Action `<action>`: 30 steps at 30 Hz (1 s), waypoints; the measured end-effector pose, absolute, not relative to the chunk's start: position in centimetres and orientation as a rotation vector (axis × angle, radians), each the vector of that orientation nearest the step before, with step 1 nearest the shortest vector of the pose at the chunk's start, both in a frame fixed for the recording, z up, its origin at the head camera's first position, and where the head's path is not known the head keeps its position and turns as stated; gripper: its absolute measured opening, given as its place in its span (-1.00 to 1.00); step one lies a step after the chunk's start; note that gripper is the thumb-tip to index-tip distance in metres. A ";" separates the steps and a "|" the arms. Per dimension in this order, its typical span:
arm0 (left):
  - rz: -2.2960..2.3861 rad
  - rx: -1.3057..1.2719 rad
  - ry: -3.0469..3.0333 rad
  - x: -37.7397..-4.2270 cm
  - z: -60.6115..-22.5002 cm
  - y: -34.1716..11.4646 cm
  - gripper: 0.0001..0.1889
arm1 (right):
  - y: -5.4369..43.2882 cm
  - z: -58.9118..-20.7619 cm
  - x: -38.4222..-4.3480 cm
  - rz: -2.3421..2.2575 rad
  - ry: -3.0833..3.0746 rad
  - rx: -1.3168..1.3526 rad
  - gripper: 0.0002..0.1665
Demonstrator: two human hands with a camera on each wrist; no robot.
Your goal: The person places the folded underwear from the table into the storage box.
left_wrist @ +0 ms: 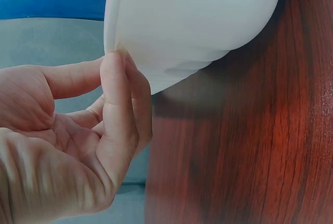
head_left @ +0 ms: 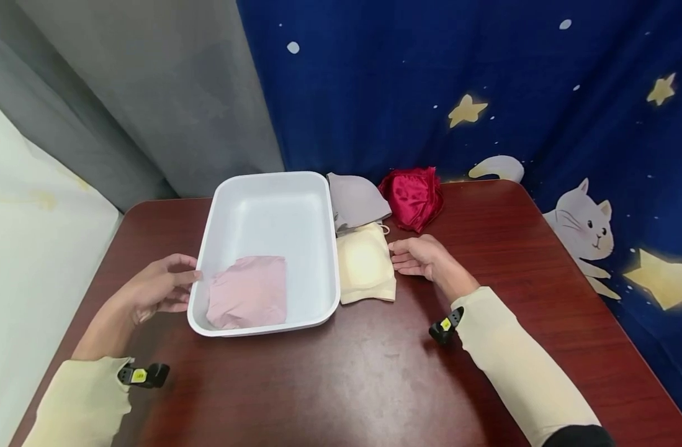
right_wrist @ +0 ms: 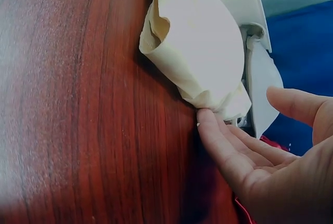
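Left hand (head_left: 159, 287) pinching tray (head_left: 273, 217), right hand (head_left: 421, 256) spread against cream garment (head_left: 365, 264), likely soft and light, best gripped at three o'clock!

Indoors, homelike; exact room cannot be told. Blue curtain (head_left: 385, 81) at back, printed with pale yellow stars (head_left: 466, 111) and a cartoon cat (head_left: 586, 223), nursery-type pattern. Plain grey curtain (head_left: 173, 93) adjoining. White surface (head_left: 33, 279) at left, wall or fabric unclear. Table (head_left: 363, 379): reddish-brown wood grain, rounded far corners, close up to the curtains. Household goods on it: white tub (head_left: 273, 217) with pink cloth (head_left: 248, 292) inside; grey cloth (head_left: 357, 200), cream cloth (head_left: 365, 267), shiny red cloth (head_left: 412, 198) alongside.
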State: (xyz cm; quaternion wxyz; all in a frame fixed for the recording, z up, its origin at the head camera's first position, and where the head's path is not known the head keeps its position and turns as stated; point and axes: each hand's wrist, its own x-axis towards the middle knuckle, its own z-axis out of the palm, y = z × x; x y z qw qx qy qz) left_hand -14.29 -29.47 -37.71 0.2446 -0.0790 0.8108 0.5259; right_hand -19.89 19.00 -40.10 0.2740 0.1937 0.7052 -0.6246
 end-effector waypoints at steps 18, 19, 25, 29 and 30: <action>1.444 -0.213 2.215 -14.1 -37.7 -29.4 -0.44 | 18.3 -40.8 -20.2 -1.743 1.828 0.564 -0.66; 1.443 -0.210 2.216 -14.1 -37.7 -29.4 -0.44 | 18.2 -40.9 -20.3 -1.745 1.824 0.569 -0.70; 1.452 -0.209 2.214 -14.2 -37.8 -29.5 -0.44 | 17.8 -41.1 -20.4 -1.765 1.793 0.598 -0.81; 1.449 -0.209 2.217 -14.1 -37.9 -29.5 -0.45 | 17.5 -41.3 -20.4 -1.775 1.778 0.607 -0.83; 1.447 -0.209 2.219 -14.1 -37.9 -29.5 -0.45 | 17.5 -41.4 -20.5 -1.778 1.774 0.615 -0.83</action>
